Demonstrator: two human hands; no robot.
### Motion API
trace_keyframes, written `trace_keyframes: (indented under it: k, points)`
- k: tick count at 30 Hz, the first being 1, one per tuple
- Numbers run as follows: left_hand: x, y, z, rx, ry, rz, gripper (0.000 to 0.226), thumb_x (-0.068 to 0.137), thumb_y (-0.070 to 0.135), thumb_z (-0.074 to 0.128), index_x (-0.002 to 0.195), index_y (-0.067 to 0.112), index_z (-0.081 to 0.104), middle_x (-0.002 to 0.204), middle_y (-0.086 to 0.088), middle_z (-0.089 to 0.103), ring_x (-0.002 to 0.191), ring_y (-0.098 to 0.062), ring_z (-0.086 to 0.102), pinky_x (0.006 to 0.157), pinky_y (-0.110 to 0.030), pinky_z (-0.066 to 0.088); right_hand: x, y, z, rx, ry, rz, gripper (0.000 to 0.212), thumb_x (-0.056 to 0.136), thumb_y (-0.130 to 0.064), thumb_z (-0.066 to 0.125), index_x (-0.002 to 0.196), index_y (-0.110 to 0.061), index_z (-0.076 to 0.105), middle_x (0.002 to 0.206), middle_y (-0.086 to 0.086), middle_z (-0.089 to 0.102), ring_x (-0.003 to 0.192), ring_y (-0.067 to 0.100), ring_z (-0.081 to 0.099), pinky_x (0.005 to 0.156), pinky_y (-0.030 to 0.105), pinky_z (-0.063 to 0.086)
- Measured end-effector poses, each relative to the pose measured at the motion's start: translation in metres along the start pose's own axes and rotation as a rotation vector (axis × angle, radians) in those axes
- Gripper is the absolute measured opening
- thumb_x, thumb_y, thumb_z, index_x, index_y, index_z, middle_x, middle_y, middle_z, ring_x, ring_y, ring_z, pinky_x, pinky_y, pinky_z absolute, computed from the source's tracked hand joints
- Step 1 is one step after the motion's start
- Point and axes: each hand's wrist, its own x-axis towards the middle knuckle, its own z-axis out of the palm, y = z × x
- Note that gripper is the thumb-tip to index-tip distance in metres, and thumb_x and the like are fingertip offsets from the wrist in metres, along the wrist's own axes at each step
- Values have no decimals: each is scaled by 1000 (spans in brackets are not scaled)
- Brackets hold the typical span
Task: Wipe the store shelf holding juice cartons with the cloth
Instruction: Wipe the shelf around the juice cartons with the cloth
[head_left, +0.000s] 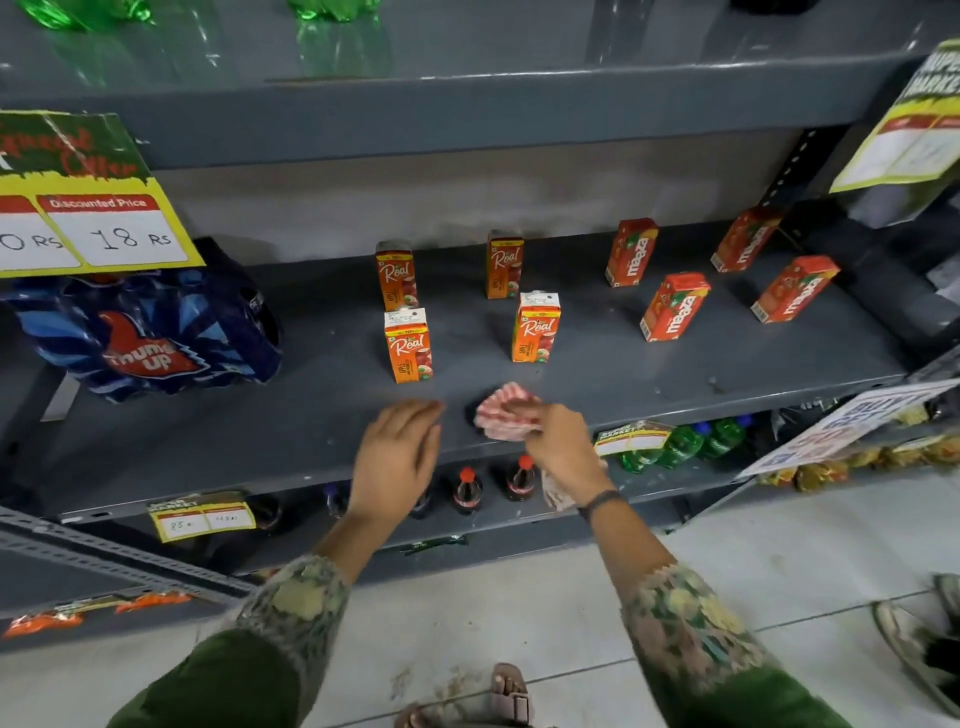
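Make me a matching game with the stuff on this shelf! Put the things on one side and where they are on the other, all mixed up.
Things:
1. Thums Up pack
2. Maaza cartons
3. Real cartons
4. striped cloth

Places:
A. middle of the shelf
B. in the right hand at the shelf's front edge
C. left end of the shelf
D. right part of the shelf

Pairs: 1-C, 2-D, 3-A, 4-B
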Motion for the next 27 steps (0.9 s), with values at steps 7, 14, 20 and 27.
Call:
trace_keyframes:
  k: [7, 14, 20, 27]
  points:
    - [113, 50, 51, -402, -94, -252, 67, 81, 12, 69, 139, 4, 37, 135, -17, 54, 124, -31, 50, 104, -43, 42, 11, 75, -63, 23, 345, 222, 55, 79, 14, 46, 129, -6, 56, 132, 22, 58, 119, 38, 56, 104, 43, 46]
    - [148, 58, 86, -448, -160, -370, 66, 73, 12, 76, 131, 8, 46, 122, -16, 64, 111, -29, 61, 95, -36, 48, 15, 91, -43, -334, 165, 70, 73, 80, 12, 47, 148, -11, 30, 160, 11, 17, 149, 27, 9, 123, 40, 7]
    - [144, 63, 93, -418, -66, -390, 61, 73, 16, 77, 127, 8, 49, 119, -14, 66, 106, -27, 64, 92, -40, 52, 9, 85, -39, -450, 126, -38, 69, 82, 3, 50, 147, -9, 29, 158, 12, 21, 148, 29, 14, 122, 40, 12]
    - [141, 60, 87, -342, -108, -334, 59, 77, 17, 73, 129, 8, 47, 123, -14, 63, 112, -28, 61, 95, -45, 50, 10, 93, -88, -116, 327, 135, 42, 81, 15, 43, 116, 0, 62, 114, 28, 66, 101, 39, 64, 86, 40, 53]
